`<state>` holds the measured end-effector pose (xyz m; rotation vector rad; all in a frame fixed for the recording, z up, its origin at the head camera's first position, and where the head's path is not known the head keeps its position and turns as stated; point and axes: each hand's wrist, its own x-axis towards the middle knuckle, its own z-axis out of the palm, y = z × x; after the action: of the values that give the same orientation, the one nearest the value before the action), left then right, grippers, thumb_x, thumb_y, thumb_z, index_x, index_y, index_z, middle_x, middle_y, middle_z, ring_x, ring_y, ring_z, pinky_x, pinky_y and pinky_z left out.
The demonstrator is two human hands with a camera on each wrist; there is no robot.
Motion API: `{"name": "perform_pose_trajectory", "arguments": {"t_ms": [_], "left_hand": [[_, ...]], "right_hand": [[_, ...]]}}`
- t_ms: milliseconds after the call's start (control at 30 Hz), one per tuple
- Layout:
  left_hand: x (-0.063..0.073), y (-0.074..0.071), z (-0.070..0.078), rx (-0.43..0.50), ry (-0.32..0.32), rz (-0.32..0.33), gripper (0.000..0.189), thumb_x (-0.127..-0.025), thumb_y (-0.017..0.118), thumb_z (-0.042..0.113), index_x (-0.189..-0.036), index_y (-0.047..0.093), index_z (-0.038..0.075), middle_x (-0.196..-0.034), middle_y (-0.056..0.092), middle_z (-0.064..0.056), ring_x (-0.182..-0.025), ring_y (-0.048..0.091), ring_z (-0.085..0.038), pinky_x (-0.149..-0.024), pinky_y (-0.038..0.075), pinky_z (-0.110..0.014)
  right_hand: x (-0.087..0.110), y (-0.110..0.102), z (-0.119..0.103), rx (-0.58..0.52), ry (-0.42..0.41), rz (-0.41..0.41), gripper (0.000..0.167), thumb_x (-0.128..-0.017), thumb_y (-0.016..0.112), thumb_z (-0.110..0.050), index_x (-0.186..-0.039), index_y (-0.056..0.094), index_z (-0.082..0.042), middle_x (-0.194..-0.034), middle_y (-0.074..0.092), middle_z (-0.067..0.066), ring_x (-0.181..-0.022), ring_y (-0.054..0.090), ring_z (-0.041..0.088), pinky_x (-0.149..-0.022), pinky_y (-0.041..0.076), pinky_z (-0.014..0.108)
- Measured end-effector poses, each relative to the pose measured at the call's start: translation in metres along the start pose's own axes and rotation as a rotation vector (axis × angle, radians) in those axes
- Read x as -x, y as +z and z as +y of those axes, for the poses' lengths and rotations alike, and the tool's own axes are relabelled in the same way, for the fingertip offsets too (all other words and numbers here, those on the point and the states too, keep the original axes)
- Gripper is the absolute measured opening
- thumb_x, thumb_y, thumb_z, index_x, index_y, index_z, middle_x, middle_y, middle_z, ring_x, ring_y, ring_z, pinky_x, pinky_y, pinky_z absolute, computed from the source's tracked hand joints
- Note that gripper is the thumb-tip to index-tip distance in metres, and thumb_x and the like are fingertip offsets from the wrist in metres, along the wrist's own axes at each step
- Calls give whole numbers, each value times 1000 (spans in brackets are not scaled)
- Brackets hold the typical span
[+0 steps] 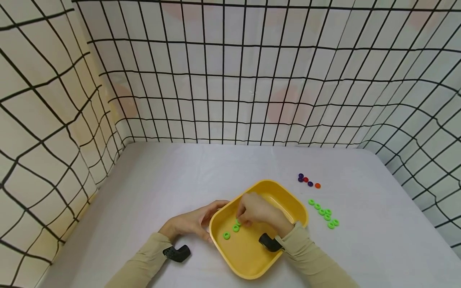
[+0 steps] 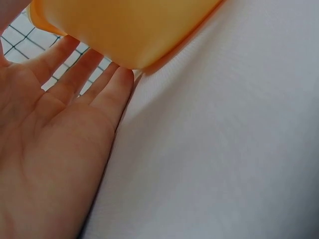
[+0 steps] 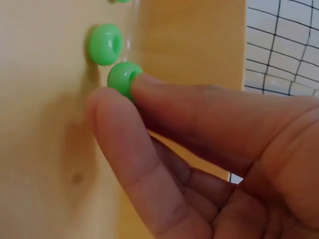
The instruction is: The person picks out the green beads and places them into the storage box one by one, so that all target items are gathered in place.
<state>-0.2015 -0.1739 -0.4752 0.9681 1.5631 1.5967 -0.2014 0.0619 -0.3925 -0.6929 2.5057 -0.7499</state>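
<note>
My right hand is inside a yellow plastic bin, with thumb and index finger pinching a green ring-shaped bead close to the bin's inner wall. Beside the pinched one lies a second green bead, and a third green bead sits a little nearer the left corner. Spread around the bin's left corner, my left hand touches the outer wall with its fingertips. Its fingers look mostly straight in the left wrist view.
Several green beads lie on the white tabletop to the right of the bin. Farther back are small purple, red and orange pieces. Black netting over pale cloth walls surrounds the table at the back and sides.
</note>
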Motion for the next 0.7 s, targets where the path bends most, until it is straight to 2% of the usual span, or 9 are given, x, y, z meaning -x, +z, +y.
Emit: {"name": "perform_pose_trajectory", "arguments": {"t_ms": [367,567,700], "left_hand": [[-1,0,0,-2,-9,8,106,-73,87,40,-155,22,17,-157,31,-10,-137,36,-25,-115,28,-30],[-1,0,0,-4,-10,7,106,-74,87,39,-155,22,16,-157,31,-11,-137,37,-25,-115,28,-29],[-2,1,0,-7,-20,14,106,-74,87,38,-155,22,17,-157,31,-11,-137,36,-25,-115,28,-30]], "right_hand": [[-4,4,4,4,24,26,19,-82,72,7,-65,72,-3,-58,66,4,-49,63,15,-49,50,24],[-5,5,7,-8,33,50,19,-83,70,7,-66,71,-3,-60,67,5,-49,63,16,-48,50,23],[-3,3,7,-14,47,63,20,-83,69,6,-65,70,-3,-57,66,6,-49,62,17,-45,44,20]]}}
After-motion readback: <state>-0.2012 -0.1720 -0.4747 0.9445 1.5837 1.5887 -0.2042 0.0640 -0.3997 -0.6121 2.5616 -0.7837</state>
